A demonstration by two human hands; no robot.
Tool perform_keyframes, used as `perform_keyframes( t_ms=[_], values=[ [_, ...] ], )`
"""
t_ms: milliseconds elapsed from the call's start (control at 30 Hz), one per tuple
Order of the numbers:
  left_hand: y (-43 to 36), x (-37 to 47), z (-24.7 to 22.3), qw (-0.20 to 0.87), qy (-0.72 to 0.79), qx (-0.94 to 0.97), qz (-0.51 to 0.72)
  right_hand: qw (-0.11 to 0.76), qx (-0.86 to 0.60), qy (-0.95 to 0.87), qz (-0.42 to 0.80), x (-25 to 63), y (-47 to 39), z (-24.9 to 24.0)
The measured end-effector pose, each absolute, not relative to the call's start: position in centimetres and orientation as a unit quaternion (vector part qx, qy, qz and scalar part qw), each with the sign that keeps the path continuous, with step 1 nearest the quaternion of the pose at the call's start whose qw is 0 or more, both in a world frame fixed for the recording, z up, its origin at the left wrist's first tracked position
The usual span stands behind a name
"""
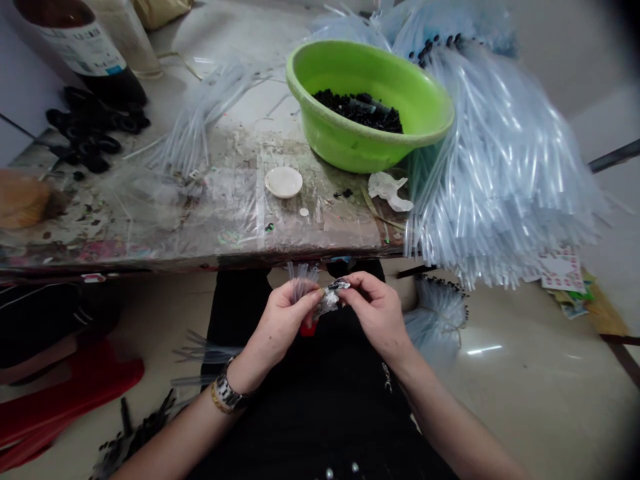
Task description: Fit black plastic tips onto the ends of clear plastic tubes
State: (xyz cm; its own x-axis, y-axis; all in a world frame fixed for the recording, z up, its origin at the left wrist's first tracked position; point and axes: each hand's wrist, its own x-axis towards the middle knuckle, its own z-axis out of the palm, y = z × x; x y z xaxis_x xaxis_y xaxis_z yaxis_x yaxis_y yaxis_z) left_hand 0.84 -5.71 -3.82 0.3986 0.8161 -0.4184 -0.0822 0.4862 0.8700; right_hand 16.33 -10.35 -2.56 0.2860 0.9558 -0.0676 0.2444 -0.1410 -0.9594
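My left hand (pixel 293 310), with a watch on the wrist, is closed around a small bunch of clear tubes (pixel 301 277) whose ends point up. My right hand (pixel 377 310) pinches at a small black piece (pixel 336 285) beside the tube bunch, with some whitish, crumpled material (pixel 329 301) between the two hands. Both hands are over my lap, just below the table edge. Just what the right fingertips hold is too small to make out.
On the worktable (pixel 240 220) stand a green basin (pixel 370 143) of black parts, a small white dish (pixel 283 182) and a dark bottle (pixel 107 67). A large heap of clear tubes (pixel 500 160) overhangs the right edge. A red stool (pixel 75 393) and a person's leg are at lower left.
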Motion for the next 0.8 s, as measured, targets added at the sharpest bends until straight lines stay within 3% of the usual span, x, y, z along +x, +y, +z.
perform_keyframes(
  t_ms=[100, 200, 467, 800],
  values=[
    [-5.8, 1.0, -3.6, 0.735, 0.456, 0.403, 0.300, 0.440, -0.669, -0.517, 0.304, 16.4, -10.5, -2.8],
    [-5.8, 1.0, -3.6, 0.737, 0.455, 0.399, 0.300, 0.426, -0.678, -0.514, 0.307, 16.4, -10.4, -3.1],
    [-5.8, 0.6, -3.9, 0.764, 0.421, 0.385, 0.301, 0.509, -0.542, -0.263, 0.615, 16.3, -9.7, -4.3],
    [-5.6, 0.7, -3.8, 0.741, 0.440, 0.410, 0.300, 0.549, -0.598, -0.277, 0.515, 17.7, -9.6, -4.0]
  ],
)
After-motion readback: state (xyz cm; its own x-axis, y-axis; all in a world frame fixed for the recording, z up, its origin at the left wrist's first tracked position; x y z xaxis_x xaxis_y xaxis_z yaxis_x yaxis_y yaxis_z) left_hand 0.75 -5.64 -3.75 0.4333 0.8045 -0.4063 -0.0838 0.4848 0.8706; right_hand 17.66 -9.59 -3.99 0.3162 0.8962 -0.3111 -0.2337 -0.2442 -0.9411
